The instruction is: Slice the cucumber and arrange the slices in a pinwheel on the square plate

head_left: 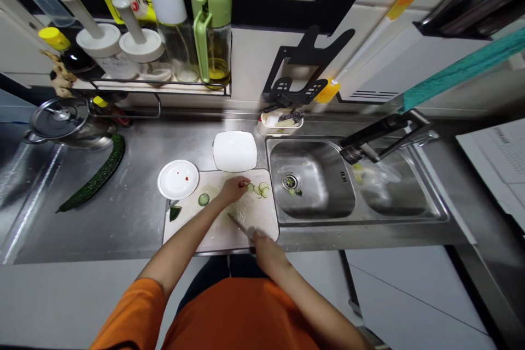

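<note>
My right hand (pixel 268 253) is closed round the handle of a knife (pixel 240 226), whose blade points up and left, low over the white cutting board (pixel 213 235). Across the board reaches my left hand (pixel 233 189), its fingertips pinched at a thin cucumber slice (pixel 250 188). Several more cucumber slices (pixel 263 190) overlap just right of those fingers. A thicker cucumber round (pixel 204 199) lies left of my left wrist, and a dark green cucumber end piece (pixel 175 213) rests by the board's left edge.
A white rectangular dish (pixel 234 151) and a round white plate (pixel 178 179) with red bits stand behind the board. At left lie a whole cucumber (pixel 98 175) and a lidded pot (pixel 68 123). The steel sink (pixel 314 175) is at right, under a faucet (pixel 377 136).
</note>
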`<state>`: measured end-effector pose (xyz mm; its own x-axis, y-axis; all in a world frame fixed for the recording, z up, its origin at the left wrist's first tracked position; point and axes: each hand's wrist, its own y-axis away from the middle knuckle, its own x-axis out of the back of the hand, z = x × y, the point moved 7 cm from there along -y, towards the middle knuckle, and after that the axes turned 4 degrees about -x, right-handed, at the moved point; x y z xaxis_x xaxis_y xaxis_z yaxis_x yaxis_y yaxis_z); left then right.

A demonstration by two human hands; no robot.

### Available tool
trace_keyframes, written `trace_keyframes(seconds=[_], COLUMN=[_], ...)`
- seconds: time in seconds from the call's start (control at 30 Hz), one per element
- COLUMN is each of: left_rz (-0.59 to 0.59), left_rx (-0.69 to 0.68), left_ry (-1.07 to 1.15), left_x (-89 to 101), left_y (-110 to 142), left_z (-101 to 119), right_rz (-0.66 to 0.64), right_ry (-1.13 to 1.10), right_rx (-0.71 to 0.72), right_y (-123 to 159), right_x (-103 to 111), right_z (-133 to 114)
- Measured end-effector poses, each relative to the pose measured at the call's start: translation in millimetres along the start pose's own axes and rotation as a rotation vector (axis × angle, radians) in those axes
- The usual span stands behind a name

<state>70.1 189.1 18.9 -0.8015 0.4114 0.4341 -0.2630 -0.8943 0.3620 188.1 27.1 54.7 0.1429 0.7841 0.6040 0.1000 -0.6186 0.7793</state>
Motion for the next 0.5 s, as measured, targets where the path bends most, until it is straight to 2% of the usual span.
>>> trace_keyframes(seconds=[0.27, 0.5], left_rz=[-0.038, 0.022], left_rx=[-0.039, -0.038], left_ry=[-0.068, -0.338], left_x=[-9.7, 5.1], left_y=[-8.8, 3.8], left_z=[11.6, 2.0], right_rz=[0.0, -0.005], right_ry=[0.015, 0.005], right_rx=[0.024, 0.009], right_y=[1.0, 0.6], right_x=[2.9, 2.5], right_z=[-2.3, -1.4])
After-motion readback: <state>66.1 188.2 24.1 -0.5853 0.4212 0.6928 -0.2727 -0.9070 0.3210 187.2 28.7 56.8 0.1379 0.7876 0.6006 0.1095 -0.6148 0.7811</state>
